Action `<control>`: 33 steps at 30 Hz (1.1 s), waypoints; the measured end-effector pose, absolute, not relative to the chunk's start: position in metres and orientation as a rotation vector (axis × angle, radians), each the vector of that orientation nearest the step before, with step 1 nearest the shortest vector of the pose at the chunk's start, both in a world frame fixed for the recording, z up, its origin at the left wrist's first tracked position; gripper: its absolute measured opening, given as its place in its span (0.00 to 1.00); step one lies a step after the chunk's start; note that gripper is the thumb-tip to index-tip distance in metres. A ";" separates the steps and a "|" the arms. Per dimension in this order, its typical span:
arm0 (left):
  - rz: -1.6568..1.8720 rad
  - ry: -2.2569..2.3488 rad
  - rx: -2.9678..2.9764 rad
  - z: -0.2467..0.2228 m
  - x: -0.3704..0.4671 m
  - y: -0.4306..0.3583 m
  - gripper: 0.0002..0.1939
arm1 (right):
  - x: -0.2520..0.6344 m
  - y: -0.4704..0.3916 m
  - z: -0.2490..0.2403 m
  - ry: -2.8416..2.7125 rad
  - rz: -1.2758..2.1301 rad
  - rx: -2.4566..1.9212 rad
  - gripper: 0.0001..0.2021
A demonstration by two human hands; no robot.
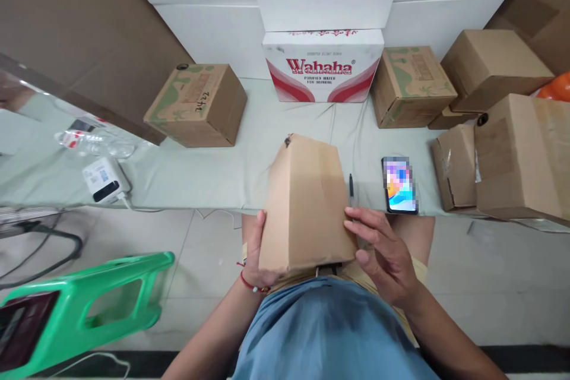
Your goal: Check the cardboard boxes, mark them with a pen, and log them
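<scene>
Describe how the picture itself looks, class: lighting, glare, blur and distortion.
Head view: soft, fairly even light; head view: small highlights on the clear bottle; head view: the held box has clear edges and the white carton's large lettering reads sharply; head view: the phone screen is broken into coarse blocks; head view: right-edge boxes look stretched.

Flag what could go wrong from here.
The held box juts past the front edge of the table; the right hand is open, not clasping it, so it might tip. The pen lies close beside it and could get knocked. The phone sits near that edge; a bump might send it off.
</scene>
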State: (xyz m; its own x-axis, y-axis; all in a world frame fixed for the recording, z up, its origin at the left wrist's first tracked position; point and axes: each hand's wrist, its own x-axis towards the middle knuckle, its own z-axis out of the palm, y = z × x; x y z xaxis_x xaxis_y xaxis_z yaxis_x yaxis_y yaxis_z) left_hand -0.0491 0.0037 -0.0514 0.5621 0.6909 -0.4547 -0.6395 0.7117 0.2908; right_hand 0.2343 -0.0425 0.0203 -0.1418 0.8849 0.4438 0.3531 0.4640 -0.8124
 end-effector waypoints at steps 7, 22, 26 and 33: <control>0.898 0.774 0.375 -0.021 -0.037 0.006 0.34 | 0.248 -0.040 0.008 -1.421 0.983 -1.141 0.23; 1.091 0.927 1.427 0.030 -0.027 -0.015 0.31 | 0.236 -0.039 -0.016 -0.617 1.236 -1.064 0.16; 1.065 1.110 1.817 0.033 -0.021 -0.010 0.34 | 0.237 -0.036 -0.017 -0.600 1.224 -1.089 0.14; 1.178 1.331 1.952 0.026 -0.032 0.009 0.28 | 0.232 -0.040 -0.030 -0.857 1.118 -1.161 0.21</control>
